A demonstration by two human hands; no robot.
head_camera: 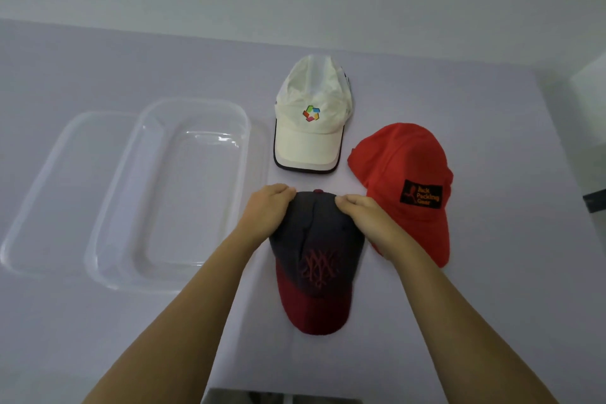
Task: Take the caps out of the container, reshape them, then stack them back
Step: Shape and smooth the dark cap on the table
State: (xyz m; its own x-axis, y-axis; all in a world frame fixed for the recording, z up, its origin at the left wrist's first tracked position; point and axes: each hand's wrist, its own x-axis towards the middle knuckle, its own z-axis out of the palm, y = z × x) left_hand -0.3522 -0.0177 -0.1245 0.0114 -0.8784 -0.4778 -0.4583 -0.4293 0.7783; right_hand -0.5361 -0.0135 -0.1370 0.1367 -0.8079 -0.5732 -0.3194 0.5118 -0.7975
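A dark navy cap (pixel 318 259) with a maroon brim and red embroidery lies on the table in front of me, brim toward me. My left hand (pixel 267 211) grips the left side of its crown and my right hand (pixel 367 218) grips the right side, fingers curled over the top. A white cap (pixel 311 121) with a coloured logo lies just beyond it. To the right lies a red cap (pixel 406 184) with a black patch, partly under my right wrist. The clear plastic container (pixel 137 193) stands at the left with no cap inside.
The container's clear lid (pixel 49 193) lies under or beside it at the far left. The lilac table surface (pixel 492 305) ends at a pale wall behind. A dark object (pixel 593 202) pokes in at the right edge.
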